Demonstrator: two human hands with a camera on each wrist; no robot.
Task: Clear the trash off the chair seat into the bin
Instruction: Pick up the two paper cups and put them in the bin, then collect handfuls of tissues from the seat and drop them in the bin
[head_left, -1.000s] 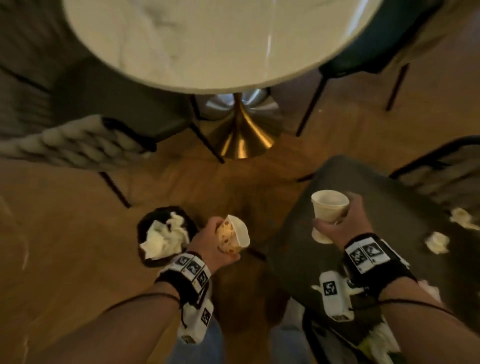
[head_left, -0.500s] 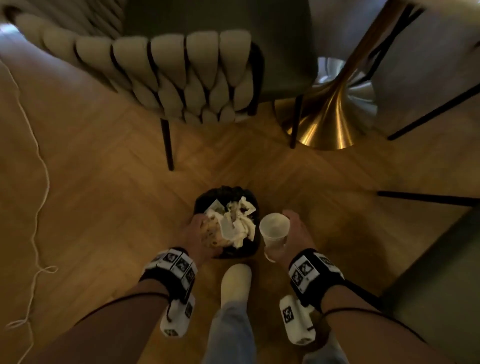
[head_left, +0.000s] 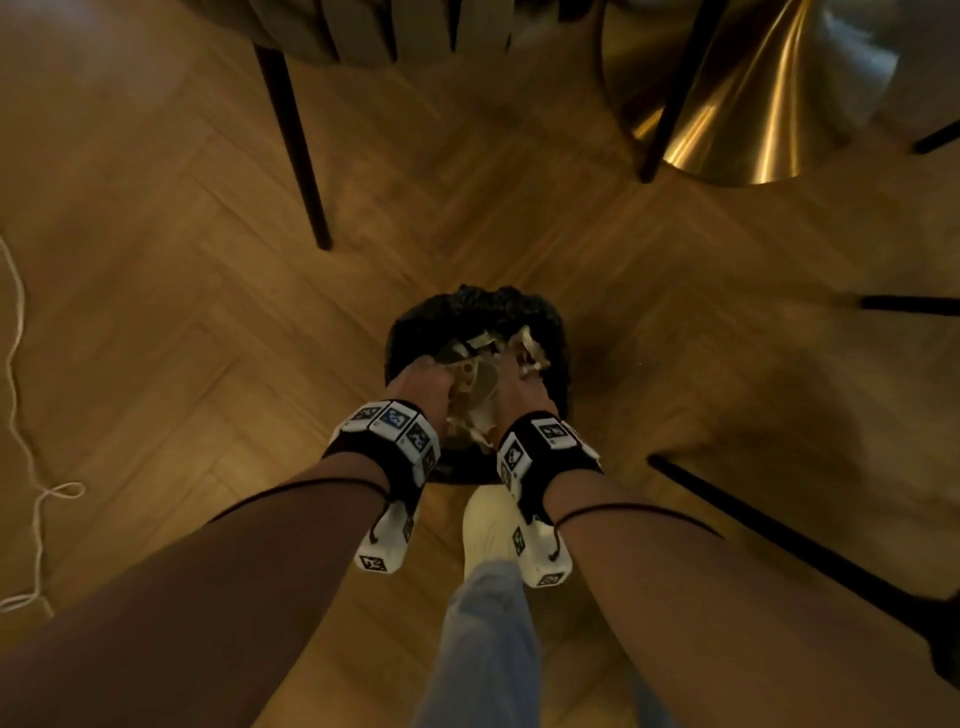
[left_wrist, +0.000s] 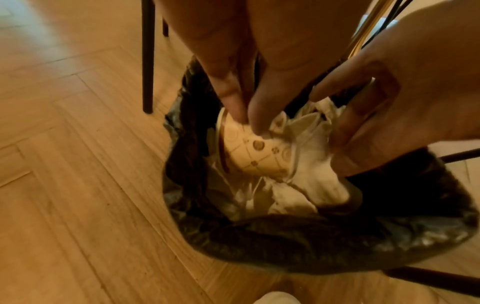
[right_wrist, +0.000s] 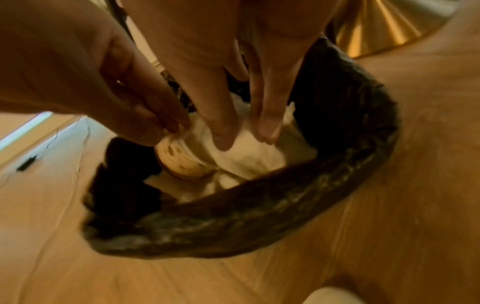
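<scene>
The bin (head_left: 470, 325), lined with a black bag, stands on the floor and holds crumpled white paper (left_wrist: 298, 197). Both hands are down inside it. My left hand (head_left: 421, 382) pinches a patterned paper cup (left_wrist: 255, 152) that lies on its side on the paper, also seen in the right wrist view as the patterned cup (right_wrist: 179, 162). My right hand (head_left: 519, 387) holds a plain white cup (right_wrist: 246, 156) pushed against the patterned one, with its fingers (right_wrist: 223, 131) laid over the cup. The chair seat is out of view.
Dark chair legs (head_left: 298, 140) stand beyond the bin and a gold table base (head_left: 737, 114) at the upper right. More black legs (head_left: 779, 535) cross the right side. A white cord (head_left: 26, 441) trails at the left. My white shoe (head_left: 488, 530) is just behind the bin.
I turned from the chair to the bin. Both hands carried their cups over it and have gone down inside, so the cups now lie on the paper.
</scene>
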